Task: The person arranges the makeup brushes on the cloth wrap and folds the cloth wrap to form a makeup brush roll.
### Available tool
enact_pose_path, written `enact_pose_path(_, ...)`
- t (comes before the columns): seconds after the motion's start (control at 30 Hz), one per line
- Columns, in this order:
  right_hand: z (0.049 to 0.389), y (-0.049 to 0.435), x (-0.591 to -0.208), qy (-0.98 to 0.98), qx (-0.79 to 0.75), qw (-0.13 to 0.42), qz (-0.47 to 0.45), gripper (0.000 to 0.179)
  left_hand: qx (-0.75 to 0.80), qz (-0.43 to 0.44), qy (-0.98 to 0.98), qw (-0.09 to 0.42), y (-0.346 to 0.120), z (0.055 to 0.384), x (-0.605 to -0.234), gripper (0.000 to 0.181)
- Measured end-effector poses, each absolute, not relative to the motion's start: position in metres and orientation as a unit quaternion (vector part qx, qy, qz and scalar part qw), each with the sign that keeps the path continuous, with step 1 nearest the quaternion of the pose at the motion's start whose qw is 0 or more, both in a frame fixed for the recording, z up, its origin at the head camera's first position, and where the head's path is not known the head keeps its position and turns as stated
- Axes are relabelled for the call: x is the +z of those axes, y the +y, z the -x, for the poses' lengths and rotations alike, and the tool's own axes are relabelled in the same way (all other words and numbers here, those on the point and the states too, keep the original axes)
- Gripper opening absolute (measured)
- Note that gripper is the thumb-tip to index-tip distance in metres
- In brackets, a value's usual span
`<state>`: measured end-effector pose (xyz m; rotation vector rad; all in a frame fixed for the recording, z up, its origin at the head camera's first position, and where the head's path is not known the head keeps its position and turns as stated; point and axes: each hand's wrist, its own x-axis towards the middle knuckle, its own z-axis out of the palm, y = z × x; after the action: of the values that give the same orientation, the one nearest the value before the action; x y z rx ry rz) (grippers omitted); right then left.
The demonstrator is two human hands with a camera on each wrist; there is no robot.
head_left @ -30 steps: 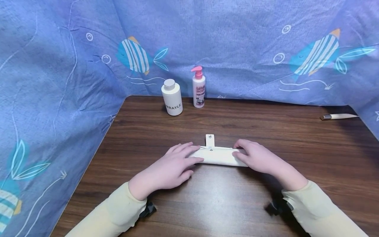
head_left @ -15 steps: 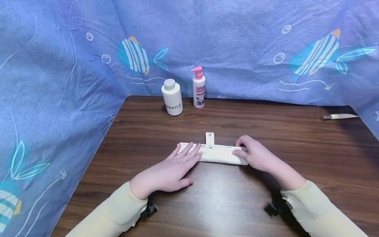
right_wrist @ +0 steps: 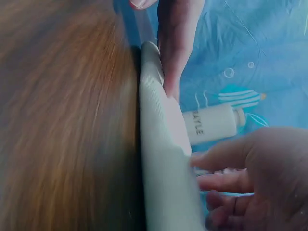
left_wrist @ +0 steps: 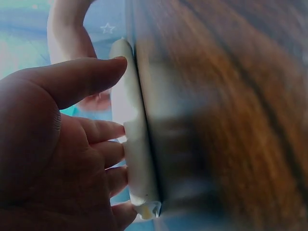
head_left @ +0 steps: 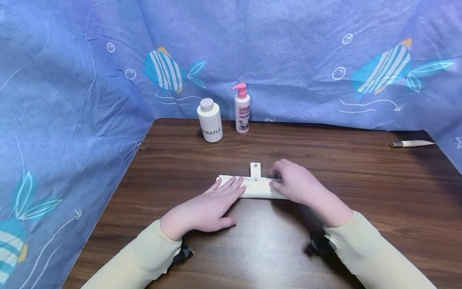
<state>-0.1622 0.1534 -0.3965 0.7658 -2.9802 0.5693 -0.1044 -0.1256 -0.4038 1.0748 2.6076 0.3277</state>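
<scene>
A slim white folded pouch (head_left: 261,189) lies lengthwise across the table, with a short strap (head_left: 255,170) bearing a metal snap sticking out from its far edge. My left hand (head_left: 207,210) rests on the pouch's left part, fingers straight and spread. Over the right part hovers my right hand (head_left: 301,184), fingers loosely bent, thumb and index fingertips near the far edge just right of the strap. In the right wrist view its thumb is right at the side of the pouch (right_wrist: 166,159), fingers apart. The left wrist view shows the left fingertips along the pouch (left_wrist: 137,139).
Toward the back stand a white bottle (head_left: 211,122) with dark lettering and a white pump bottle (head_left: 242,112) with a pink top. At the far right edge lies a pale-handled tool (head_left: 413,143). A blue fish-print cloth (head_left: 288,60) hangs behind the brown table (head_left: 180,152).
My left fingers have spread out flat over the pouch's left part. My right hand has left the pouch's right end and moved left toward the strap.
</scene>
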Motion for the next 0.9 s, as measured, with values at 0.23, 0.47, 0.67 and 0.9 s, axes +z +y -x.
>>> enact_pose_path(0.23, 0.185, 0.129, -0.409, -0.936, 0.275, -0.073, -0.208, 0.047, 0.110, -0.374, 0.908, 0.152, -0.123, 0.106, -0.402, 0.078)
enact_pose_path(0.47, 0.187, 0.132, -0.417, -0.899, 0.384, -0.084, -0.194, 0.025, 0.112, -0.364, 0.911, 0.155, -0.122, 0.108, -0.402, 0.079)
enact_pose_path(0.67, 0.184, 0.136, -0.418, -0.888, 0.409, -0.105, -0.179, 0.015, 0.100, -0.371, 0.910, 0.152, -0.121, 0.107, -0.404, 0.080)
enact_pose_path(0.9, 0.183, 0.134, -0.418, -0.887, 0.399, -0.112, -0.205, 0.008, 0.093, -0.374, 0.912, 0.143, -0.121, 0.106, -0.406, 0.079)
